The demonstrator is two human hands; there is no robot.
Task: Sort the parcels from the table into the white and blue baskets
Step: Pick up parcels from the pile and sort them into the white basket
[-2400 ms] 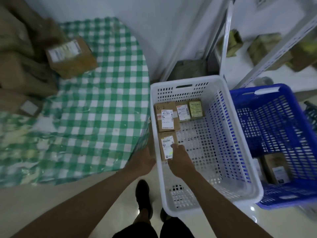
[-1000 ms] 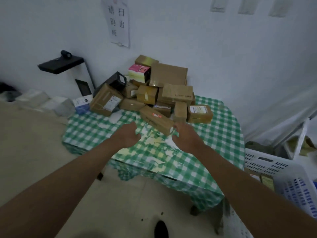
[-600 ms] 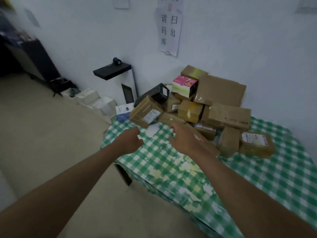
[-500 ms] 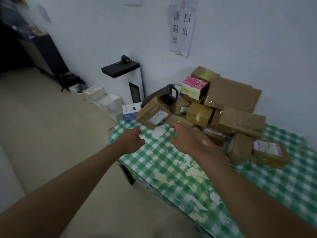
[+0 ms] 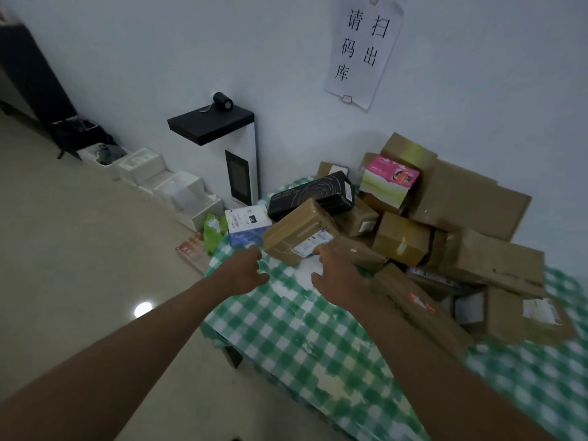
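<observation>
Both hands empty: left hand [image 5: 246,271] loosely curled, right hand [image 5: 338,275] fingers spread; labelled brown parcel [image 5: 300,232] just beyond and between them on checked table [image 5: 296,329]; parcel pile [image 5: 445,224] right of right hand.

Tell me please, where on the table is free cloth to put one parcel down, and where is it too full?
Free: the green checked tablecloth in front of the pile, from the table's near edge up to the left hand and right hand. Crowded: the back and right side, from the blue-and-white box and black box to the labelled brown box.
</observation>
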